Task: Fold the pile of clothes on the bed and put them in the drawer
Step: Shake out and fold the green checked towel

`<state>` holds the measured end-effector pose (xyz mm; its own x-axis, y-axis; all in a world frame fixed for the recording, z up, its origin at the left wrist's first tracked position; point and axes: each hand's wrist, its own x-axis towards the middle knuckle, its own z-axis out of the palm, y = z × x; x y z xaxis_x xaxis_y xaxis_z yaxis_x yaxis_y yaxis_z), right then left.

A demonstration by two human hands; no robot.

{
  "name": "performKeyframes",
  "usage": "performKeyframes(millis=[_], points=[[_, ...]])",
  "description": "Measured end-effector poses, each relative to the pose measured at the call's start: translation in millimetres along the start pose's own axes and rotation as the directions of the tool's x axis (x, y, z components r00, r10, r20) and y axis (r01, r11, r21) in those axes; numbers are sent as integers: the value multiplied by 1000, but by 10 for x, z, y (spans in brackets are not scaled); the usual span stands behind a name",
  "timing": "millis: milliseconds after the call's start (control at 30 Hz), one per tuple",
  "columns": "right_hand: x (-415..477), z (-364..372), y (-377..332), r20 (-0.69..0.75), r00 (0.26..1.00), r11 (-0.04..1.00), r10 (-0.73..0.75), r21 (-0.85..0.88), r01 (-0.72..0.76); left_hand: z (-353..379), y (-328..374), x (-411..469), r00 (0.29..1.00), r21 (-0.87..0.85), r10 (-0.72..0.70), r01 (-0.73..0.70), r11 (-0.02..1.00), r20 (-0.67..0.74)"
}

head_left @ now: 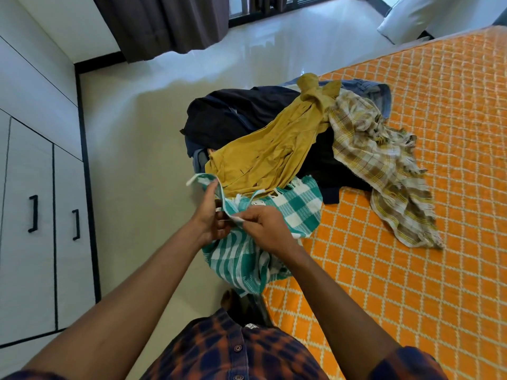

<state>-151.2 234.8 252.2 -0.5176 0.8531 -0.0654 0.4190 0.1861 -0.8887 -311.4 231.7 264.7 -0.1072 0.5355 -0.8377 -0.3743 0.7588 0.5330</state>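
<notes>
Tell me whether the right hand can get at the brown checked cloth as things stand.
Probably yes, once freed. The brown checked cloth lies uncovered, partly on the bedspread, with nothing standing in between. But the right hand pinches the green checked towel, so it must let go first.

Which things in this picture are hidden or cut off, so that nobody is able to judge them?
- Head view: the dark clothes lie under the mustard shirt; their number is unclear.
- Head view: some fingertips of the left hand are hidden behind the green checked cloth it grips.
- Head view: the cabinet is cut off by the left edge; no open drawer shows.
</notes>
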Motion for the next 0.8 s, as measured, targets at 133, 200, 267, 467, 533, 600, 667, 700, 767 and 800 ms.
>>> performKeyframes(millis=[133, 200, 267, 467, 533, 600, 667, 700, 767, 800], points=[[-79, 37, -115, 147, 987, 953, -64, -285, 104, -29, -39, 131, 997, 106, 48, -42, 994, -52], [-107, 69, -113, 165, 985, 930, -59, -351, 114, -35, -70, 84, 981, 204, 94, -58, 977, -170], [-146, 136, -110, 157, 985, 899, -66, -418, 127, -23, -101, 30, 942, 411, 219, -100, 906, -253], [-253, 315, -54, 162, 983, 954, -88, -269, 130, -109, -128, 97, 880, 170, 224, -166, 971, -419], [-280, 318, 48, 9, 1000, 999, 21, -24, -21, -121, -90, 18, 902, -15, 191, -213, 977, -387], [-276, 282, 196, -173, 962, 969, 211, 168, -182, -133, -76, -59, 908, 10, 232, -244, 970, -349], [-260, 170, 288, -365, 857, 922, 365, 267, -279, -124, -94, -156, 902, 95, 308, -293, 951, -303], [-251, 93, 291, -441, 816, 923, 373, 267, -278, -101, -109, -208, 903, 137, 335, -309, 941, -268], [-221, -24, 239, -546, 803, 971, 239, 152, -186, -27, -179, -260, 904, 204, 369, -328, 922, -215], [-186, -34, 193, -566, 810, 988, 155, 87, -129, 12, -225, -244, 902, 248, 382, -330, 911, -202]])
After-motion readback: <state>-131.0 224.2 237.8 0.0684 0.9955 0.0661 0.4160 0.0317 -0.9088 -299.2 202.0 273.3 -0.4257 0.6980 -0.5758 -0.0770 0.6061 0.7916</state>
